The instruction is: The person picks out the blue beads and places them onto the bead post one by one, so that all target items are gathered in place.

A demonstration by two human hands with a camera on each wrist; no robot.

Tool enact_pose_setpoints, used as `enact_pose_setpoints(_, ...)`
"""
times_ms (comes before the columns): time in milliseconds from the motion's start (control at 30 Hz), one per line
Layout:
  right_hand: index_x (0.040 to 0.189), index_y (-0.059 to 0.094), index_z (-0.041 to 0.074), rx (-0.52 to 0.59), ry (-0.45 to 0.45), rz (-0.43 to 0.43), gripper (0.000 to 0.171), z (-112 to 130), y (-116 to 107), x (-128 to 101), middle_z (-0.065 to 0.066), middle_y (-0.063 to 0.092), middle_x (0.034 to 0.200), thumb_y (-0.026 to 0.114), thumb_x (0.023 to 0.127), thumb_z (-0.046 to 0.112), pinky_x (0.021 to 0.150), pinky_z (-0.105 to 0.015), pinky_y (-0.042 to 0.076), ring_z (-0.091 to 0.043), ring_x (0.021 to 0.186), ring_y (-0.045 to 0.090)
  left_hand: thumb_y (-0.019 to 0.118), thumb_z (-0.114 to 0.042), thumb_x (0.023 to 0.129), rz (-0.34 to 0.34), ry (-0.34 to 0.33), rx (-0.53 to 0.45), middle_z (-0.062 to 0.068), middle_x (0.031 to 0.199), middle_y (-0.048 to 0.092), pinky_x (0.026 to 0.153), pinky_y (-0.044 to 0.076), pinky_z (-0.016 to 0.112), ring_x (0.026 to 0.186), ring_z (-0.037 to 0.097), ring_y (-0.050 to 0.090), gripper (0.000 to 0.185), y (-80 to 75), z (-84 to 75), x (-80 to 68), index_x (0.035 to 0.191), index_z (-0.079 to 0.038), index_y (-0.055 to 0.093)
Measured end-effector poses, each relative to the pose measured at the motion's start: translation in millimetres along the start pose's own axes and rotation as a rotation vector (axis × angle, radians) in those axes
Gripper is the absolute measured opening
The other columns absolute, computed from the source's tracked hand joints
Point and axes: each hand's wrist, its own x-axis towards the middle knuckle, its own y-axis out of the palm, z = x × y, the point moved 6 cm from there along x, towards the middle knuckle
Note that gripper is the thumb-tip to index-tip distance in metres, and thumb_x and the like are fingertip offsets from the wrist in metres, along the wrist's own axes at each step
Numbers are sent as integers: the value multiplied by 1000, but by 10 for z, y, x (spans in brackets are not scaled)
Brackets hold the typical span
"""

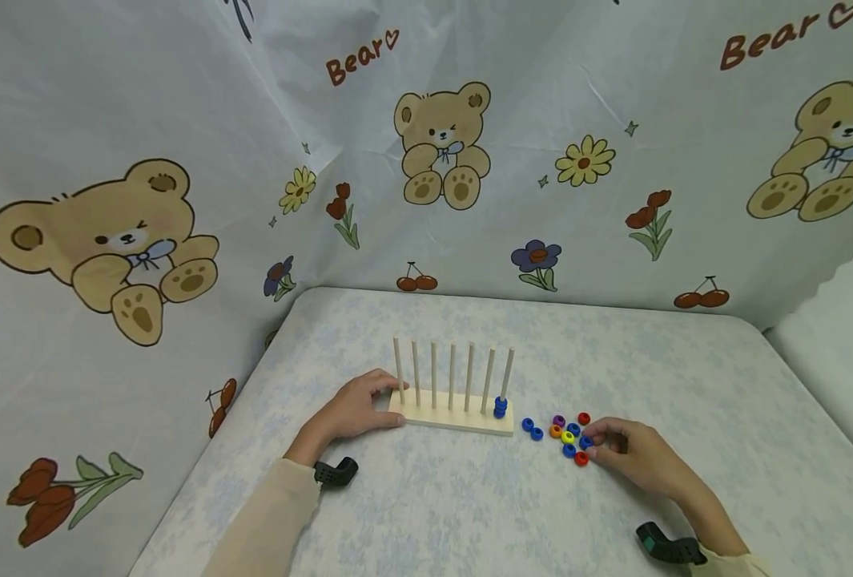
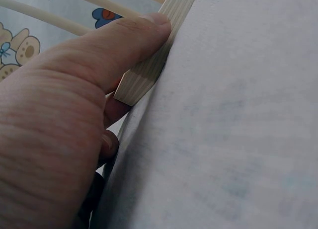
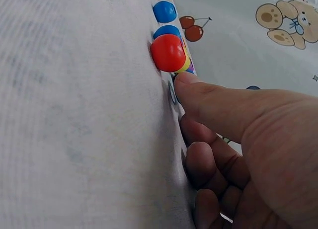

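A pale wooden peg rack (image 1: 451, 411) with several upright rods stands on the table. Blue beads (image 1: 500, 408) are stacked at the foot of its rightmost rod. My left hand (image 1: 357, 407) grips the left end of the base, thumb along the front edge (image 2: 164, 40) and fingers behind. To the right of the rack lies a loose group of beads. My right hand (image 1: 635, 453) reaches in from the right, with thumb and forefinger pinching a blue bead (image 1: 586, 441) at the group's edge. Close to that thumb sits a red bead (image 3: 168, 53), large in the right wrist view.
Two blue beads (image 1: 528, 425) lie between the rack and the group. Also in the group are a yellow bead (image 1: 568, 437), an orange bead (image 1: 556, 431), a purple bead (image 1: 559, 421) and another red bead (image 1: 584, 418). A bear-printed curtain (image 1: 498, 224) hangs behind the table.
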Motion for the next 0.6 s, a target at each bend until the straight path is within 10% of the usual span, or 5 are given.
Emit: enact_pose_setpoints(600, 105, 66, 17, 18, -26, -4, 28, 124, -148, 30, 3, 62, 87, 69, 85, 36, 62, -22, 45, -11, 79, 56, 66, -72, 67, -14, 36, -9, -25, 114, 52, 72, 38, 31, 79, 11, 46, 56, 1, -14, -7, 115, -46, 56)
